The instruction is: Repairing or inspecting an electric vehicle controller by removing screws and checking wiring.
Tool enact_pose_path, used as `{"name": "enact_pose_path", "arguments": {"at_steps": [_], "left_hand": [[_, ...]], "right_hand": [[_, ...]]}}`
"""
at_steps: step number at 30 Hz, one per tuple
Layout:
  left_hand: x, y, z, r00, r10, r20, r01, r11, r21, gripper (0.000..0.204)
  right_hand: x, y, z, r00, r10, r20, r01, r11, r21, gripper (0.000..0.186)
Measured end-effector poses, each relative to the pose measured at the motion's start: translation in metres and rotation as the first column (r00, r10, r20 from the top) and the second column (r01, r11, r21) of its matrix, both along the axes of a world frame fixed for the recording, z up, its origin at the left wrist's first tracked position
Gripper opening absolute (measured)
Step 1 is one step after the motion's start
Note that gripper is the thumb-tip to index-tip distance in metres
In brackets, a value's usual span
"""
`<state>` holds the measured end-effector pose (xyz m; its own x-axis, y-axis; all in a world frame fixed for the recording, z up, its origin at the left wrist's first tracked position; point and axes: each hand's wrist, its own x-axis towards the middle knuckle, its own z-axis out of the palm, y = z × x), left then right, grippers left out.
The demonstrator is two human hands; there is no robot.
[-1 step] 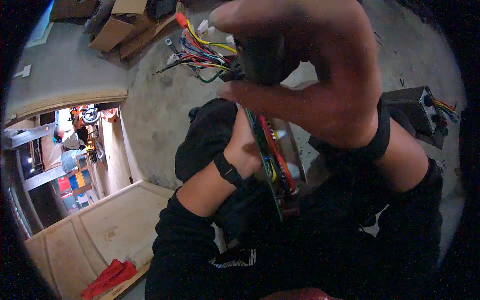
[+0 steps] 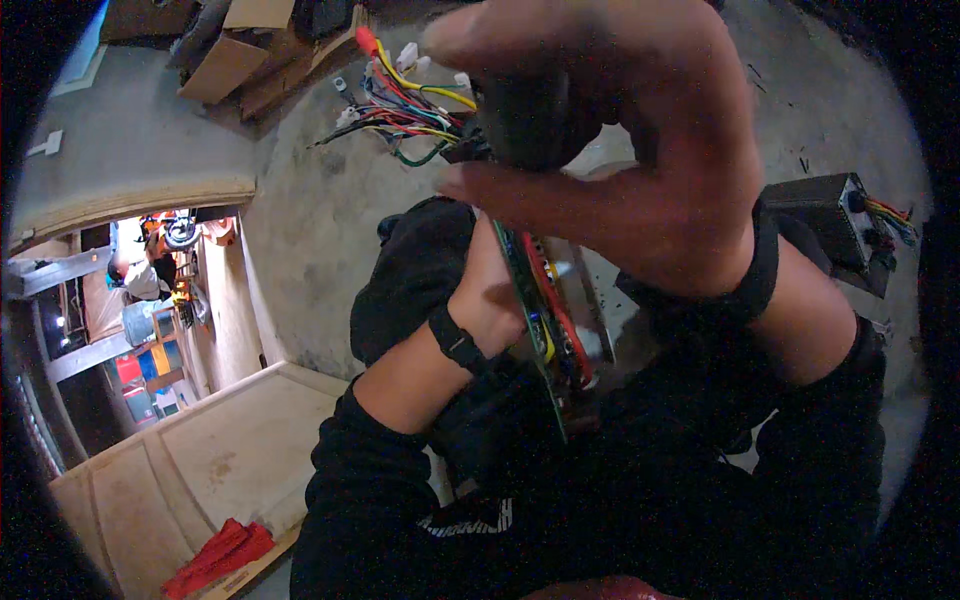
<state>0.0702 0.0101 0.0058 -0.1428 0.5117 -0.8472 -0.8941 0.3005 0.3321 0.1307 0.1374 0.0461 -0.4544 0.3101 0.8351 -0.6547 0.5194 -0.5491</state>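
Note:
Close to the camera, my right hand (image 2: 680,180) is curled round a dark, rounded tool handle (image 2: 525,115). The tool's tip is hidden. Below it, a green circuit board (image 2: 535,325) stands nearly edge-on over my lap, with red and yellow parts and metal plates on its right side. My left hand (image 2: 490,300) is against the board's left side, and its fingers are mostly hidden behind the board and my right hand. A bundle of coloured wires (image 2: 400,110) with white and red connectors spreads out beyond the right hand, at the far end of the board.
A metal-cased controller box (image 2: 820,215) with coloured wires lies on the concrete floor at right. Cardboard boxes (image 2: 235,65) are piled at far left. A wooden panel (image 2: 240,450) with a red cloth (image 2: 220,555) on it is at near left, below a lit doorway.
The wire bundle and the circuit board have shifted very slightly. Both hands hold almost the same places.

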Motion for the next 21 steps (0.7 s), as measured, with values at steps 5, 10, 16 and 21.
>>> {"name": "enact_pose_path", "arguments": {"at_steps": [5,10,16,21], "left_hand": [[0.002,-0.005,-0.003,0.995,-0.084,-0.053,0.090,0.989,0.121,0.060],[-0.013,-0.013,-0.031,0.989,-0.144,-0.023,0.145,0.967,0.208,0.057],[-0.008,-0.019,-0.017,0.983,-0.160,-0.088,0.181,0.908,0.377,0.056],[-0.011,-0.017,-0.003,0.955,-0.279,-0.103,0.297,0.884,0.361,0.057]], "right_hand": [[0.002,-0.003,0.001,1.000,0.002,0.003,-0.002,1.000,-0.011,0.050],[0.003,0.004,0.007,0.997,0.038,0.064,-0.034,0.997,-0.074,0.051],[0.003,0.002,0.014,0.976,0.211,0.056,-0.192,0.951,-0.243,0.051],[0.005,0.006,0.005,0.944,0.321,0.074,-0.306,0.938,-0.162,0.049]]}}
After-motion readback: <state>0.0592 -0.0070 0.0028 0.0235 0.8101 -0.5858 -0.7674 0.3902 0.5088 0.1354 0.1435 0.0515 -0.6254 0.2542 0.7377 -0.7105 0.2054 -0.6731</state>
